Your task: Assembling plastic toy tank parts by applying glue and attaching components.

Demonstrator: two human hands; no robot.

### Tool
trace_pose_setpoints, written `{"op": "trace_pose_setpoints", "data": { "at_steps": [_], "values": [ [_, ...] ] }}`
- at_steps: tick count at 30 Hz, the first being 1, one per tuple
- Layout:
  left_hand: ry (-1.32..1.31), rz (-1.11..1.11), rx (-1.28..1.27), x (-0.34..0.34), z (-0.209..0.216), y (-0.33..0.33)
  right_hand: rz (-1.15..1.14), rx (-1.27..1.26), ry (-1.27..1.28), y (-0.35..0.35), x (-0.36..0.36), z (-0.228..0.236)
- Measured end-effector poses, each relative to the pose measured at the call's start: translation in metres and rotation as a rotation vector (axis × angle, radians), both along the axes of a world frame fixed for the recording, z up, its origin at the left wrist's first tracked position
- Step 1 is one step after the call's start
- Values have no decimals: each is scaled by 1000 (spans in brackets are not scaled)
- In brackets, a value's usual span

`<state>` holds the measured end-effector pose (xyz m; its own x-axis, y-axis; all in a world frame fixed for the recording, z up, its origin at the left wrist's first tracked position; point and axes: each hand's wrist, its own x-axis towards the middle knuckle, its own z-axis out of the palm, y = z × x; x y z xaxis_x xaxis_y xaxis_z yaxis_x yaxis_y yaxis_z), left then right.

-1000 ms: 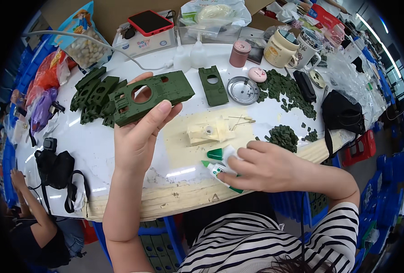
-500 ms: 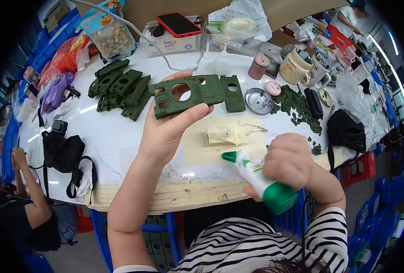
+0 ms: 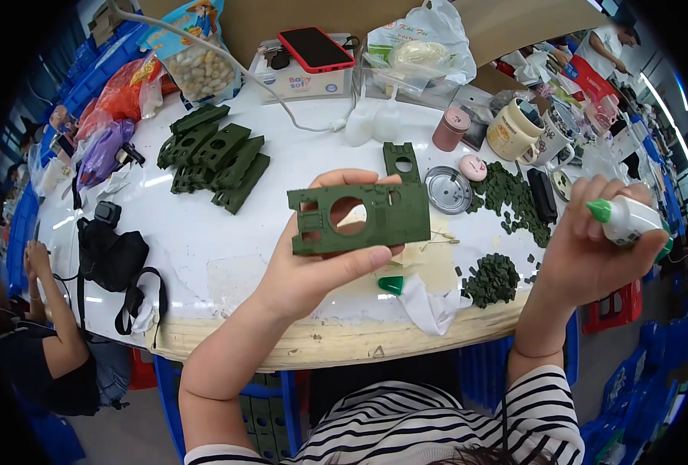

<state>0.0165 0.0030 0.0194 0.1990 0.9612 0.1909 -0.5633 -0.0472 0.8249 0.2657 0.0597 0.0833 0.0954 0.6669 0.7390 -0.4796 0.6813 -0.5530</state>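
My left hand [image 3: 321, 267] grips a dark green plastic model tank hull [image 3: 394, 213], thumb along its near edge and fingers behind. The part has a large round hole and smaller square openings. At the right, my right hand [image 3: 592, 252] is wrapped around a white and green glue bottle [image 3: 631, 221], its green nozzle pointing left, away from the part. A green cap [image 3: 390, 285] lies by a crumpled white tissue [image 3: 431, 304] near the table's front edge. Another flat green part [image 3: 400, 161] lies partly hidden behind the held one.
Green hull parts [image 3: 216, 151] are stacked at the left. Small green pieces lie in a near pile [image 3: 491, 280] and a farther one [image 3: 508, 194]. A round metal lid [image 3: 448, 190], mugs [image 3: 514, 132] and a pink jar [image 3: 451, 129] stand right. A black bag [image 3: 110, 252] lies left.
My right hand has lifted the glue bottle up and to the right, uncovering the tissue and the near pile. My left hand has brought the hull closer and to the right.
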Motion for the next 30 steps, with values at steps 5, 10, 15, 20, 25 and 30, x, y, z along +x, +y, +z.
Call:
{"op": "trace_pose_setpoints", "data": {
  "at_steps": [5,10,15,20,25,30],
  "values": [
    [5,-81,-81,7,-7,-9,121,-233,-468,-1,-28,-59],
    [26,-74,-89,12,-10,-8,184,-171,-388,11,-32,-66],
    [45,-56,-82,11,-11,-9,271,-324,-493,4,-39,-59],
    [62,-46,-77,12,-11,-8,258,-350,-470,1,-40,-60],
    [62,-41,-51,14,-10,-8,257,-351,-474,-1,-41,-59],
    [57,-33,-46,14,-12,-8,265,-356,-478,0,-40,-60]
  ]
}}
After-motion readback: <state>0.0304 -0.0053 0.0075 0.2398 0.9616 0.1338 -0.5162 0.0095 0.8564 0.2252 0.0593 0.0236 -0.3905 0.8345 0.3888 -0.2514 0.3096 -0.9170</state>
